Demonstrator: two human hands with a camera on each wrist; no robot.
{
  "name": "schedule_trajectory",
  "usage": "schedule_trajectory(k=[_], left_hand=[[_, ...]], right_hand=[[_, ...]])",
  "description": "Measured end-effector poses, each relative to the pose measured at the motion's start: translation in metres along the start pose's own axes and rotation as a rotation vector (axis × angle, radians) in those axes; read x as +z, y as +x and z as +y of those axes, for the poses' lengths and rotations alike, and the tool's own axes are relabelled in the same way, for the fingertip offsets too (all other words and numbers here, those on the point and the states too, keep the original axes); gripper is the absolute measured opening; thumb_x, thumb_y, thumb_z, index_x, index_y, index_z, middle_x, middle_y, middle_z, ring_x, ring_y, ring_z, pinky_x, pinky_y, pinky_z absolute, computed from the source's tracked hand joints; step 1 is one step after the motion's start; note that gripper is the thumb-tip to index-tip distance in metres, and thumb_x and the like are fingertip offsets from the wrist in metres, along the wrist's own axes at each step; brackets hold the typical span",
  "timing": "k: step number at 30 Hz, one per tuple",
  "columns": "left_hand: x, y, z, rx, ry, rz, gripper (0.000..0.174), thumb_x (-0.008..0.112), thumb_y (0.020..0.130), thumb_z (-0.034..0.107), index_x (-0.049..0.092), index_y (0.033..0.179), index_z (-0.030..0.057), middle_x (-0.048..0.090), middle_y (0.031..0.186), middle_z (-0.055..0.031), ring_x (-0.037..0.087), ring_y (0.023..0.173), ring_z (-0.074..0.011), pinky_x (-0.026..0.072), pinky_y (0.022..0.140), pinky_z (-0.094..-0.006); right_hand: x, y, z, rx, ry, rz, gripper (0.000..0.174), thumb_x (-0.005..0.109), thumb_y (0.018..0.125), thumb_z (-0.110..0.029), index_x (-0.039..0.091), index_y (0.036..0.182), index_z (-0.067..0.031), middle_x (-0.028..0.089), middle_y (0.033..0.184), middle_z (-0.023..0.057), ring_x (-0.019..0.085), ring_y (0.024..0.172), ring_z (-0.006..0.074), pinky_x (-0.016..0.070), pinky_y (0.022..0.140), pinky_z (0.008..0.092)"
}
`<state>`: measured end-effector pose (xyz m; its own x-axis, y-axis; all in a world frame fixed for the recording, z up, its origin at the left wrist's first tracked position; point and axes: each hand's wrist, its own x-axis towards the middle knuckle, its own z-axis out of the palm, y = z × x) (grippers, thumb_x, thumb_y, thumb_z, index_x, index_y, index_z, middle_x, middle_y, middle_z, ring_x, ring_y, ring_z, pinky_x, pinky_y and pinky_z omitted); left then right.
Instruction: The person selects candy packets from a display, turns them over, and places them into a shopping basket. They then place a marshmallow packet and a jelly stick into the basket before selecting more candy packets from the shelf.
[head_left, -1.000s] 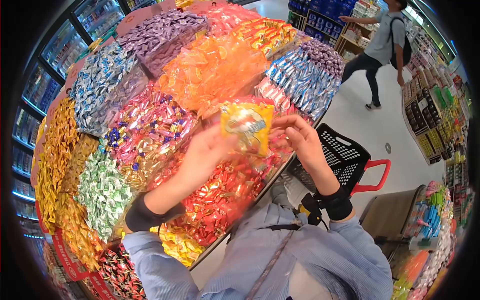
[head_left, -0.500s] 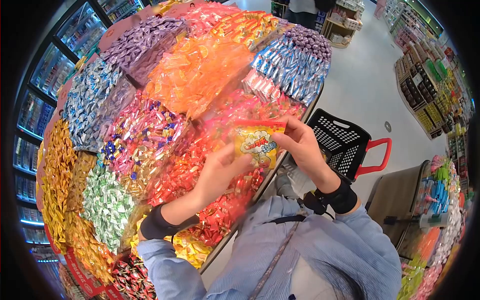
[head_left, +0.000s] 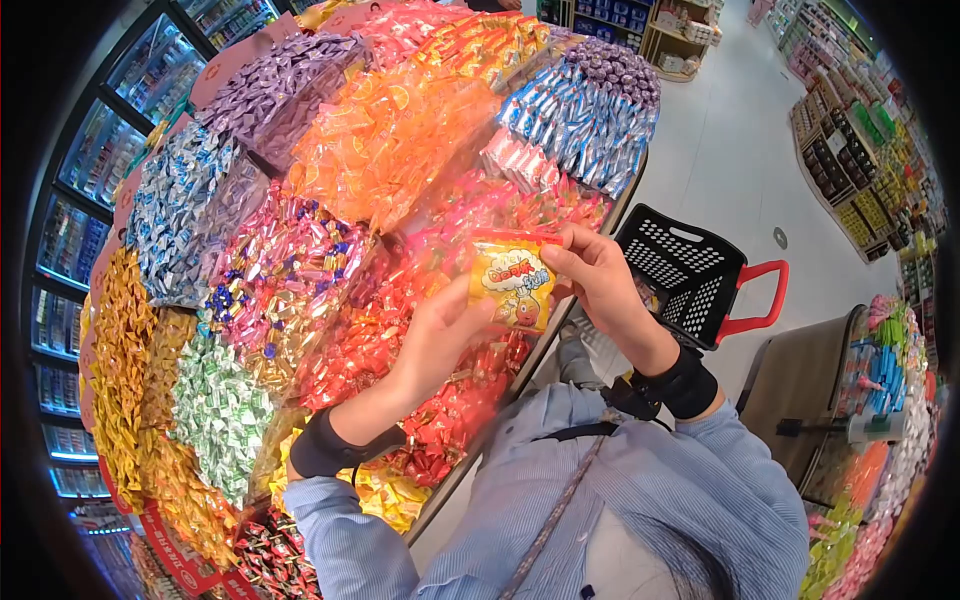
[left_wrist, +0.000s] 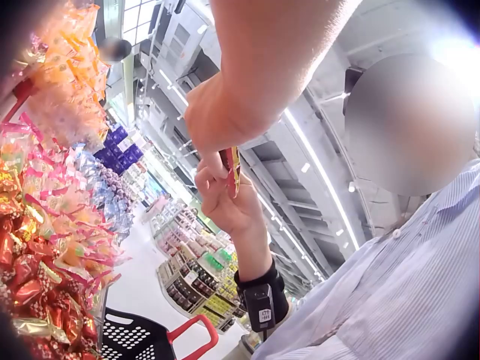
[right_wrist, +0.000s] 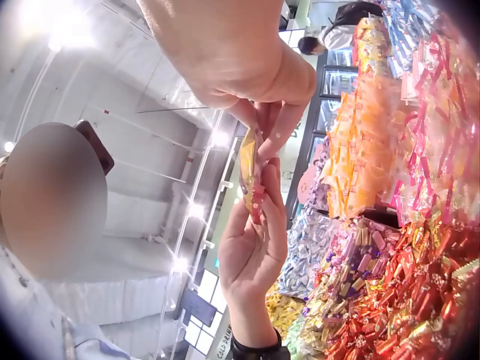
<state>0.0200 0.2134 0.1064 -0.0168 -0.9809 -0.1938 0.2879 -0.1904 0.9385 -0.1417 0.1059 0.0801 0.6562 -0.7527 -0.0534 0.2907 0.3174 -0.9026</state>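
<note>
Both hands hold a small yellow candy packet (head_left: 514,281) with a red top edge, its printed front turned toward the head camera. My left hand (head_left: 440,335) grips its lower left side, thumb on the front. At the upper right corner, my right hand (head_left: 598,278) pinches the packet between thumb and fingers. Seen edge-on in the right wrist view, the thin packet (right_wrist: 252,174) spans from the right hand (right_wrist: 251,67) above to the left hand (right_wrist: 255,251) below. Below the hands lie heaped red-wrapped candies (head_left: 440,425).
A large sloping display holds orange candies (head_left: 365,130), purple candies (head_left: 275,85), green-white candies (head_left: 220,410) and blue-silver candies (head_left: 580,125). Beside its edge stands a black shopping basket (head_left: 672,262) with a red handle (head_left: 768,300). Shelves (head_left: 850,170) line the aisle's far side.
The packet, blurred and tilted a second ago, came down and was turned front-up; the right hand took hold of its corner. Over the last half second it stays nearly still. A walking person left view.
</note>
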Motion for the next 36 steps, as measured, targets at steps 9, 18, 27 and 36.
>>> schedule_trajectory(k=[9,18,27,36], left_hand=[[-0.010,0.005,-0.008,-0.007,0.237,-0.046,0.030,0.043,0.089,0.012,0.045,0.116,-0.0003,0.057,0.103,-0.0055,0.056,0.090,-0.0110,0.0465,0.077,-0.0246],[-0.002,0.008,-0.013,-0.035,0.156,-0.107,0.032,0.042,0.090,0.012,0.042,0.118,-0.0016,0.055,0.105,-0.0060,0.054,0.093,-0.0126,0.0463,0.079,-0.0274],[0.002,0.012,-0.008,-0.021,0.175,-0.117,0.037,0.041,0.091,0.021,0.039,0.120,-0.0026,0.054,0.107,-0.0087,0.056,0.093,-0.0153,0.0464,0.081,-0.0282],[0.004,0.014,-0.010,-0.005,0.157,-0.128,0.033,0.040,0.091,0.015,0.041,0.119,-0.0019,0.054,0.105,-0.0067,0.055,0.092,-0.0131,0.0464,0.078,-0.0267]], right_hand=[[-0.001,0.010,-0.013,-0.097,-0.243,-0.077,0.014,0.058,0.081,-0.015,0.055,0.089,-0.0028,0.058,0.079,-0.0010,0.054,0.074,0.0051,0.0427,0.064,0.0191],[0.000,0.017,-0.006,-0.111,-0.287,-0.093,0.012,0.060,0.080,-0.013,0.056,0.077,-0.0021,0.052,0.067,-0.0043,0.046,0.061,0.0010,0.0367,0.051,0.0181],[-0.003,0.017,-0.006,-0.098,-0.276,0.020,0.012,0.061,0.079,-0.012,0.057,0.073,-0.0022,0.054,0.066,-0.0039,0.048,0.059,0.0005,0.0375,0.051,0.0165],[-0.008,0.015,-0.005,-0.062,-0.230,0.032,0.013,0.061,0.079,-0.013,0.057,0.073,-0.0019,0.055,0.065,-0.0029,0.048,0.057,0.0011,0.0375,0.050,0.0166]])
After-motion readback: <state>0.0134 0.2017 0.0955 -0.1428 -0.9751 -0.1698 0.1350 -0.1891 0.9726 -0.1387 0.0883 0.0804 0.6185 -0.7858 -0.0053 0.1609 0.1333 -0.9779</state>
